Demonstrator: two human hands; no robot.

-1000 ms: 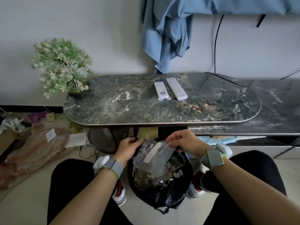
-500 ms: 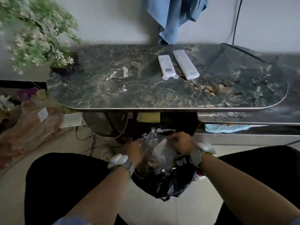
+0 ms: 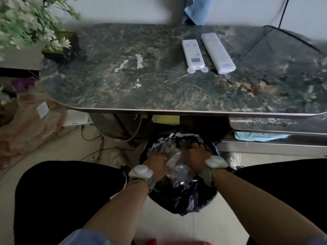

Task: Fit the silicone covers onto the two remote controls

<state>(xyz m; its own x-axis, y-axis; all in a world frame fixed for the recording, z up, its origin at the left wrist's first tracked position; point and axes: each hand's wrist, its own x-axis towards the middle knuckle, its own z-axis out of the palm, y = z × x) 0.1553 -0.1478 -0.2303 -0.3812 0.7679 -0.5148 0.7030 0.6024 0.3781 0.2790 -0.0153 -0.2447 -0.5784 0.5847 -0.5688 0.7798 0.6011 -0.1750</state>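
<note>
Two white remote controls lie side by side on the dark marble table [image 3: 159, 96], both inside translucent silicone covers. The left remote [image 3: 193, 55] shows its buttons and has two round tabs at its near end. The right remote [image 3: 218, 52] lies face down. Below the table edge, my left hand [image 3: 156, 165] and my right hand [image 3: 195, 155] press crumpled clear plastic packaging [image 3: 178, 167] down into a bin lined with a black bag [image 3: 187, 200]. Both hands grip the plastic. Each wrist carries a white band device.
A potted plant [image 3: 35, 27] with white flowers stands at the table's far left. Bits of white paper [image 3: 137, 62] lie mid-table. A cable [image 3: 260, 39] crosses the far right. Bags and boxes [image 3: 26, 124] clutter the floor at left. My dark-trousered knees flank the bin.
My hands have gone down from above the bin into it, pushing the clear packaging inside. The view has tipped down and closer to the table. The remotes have not moved.
</note>
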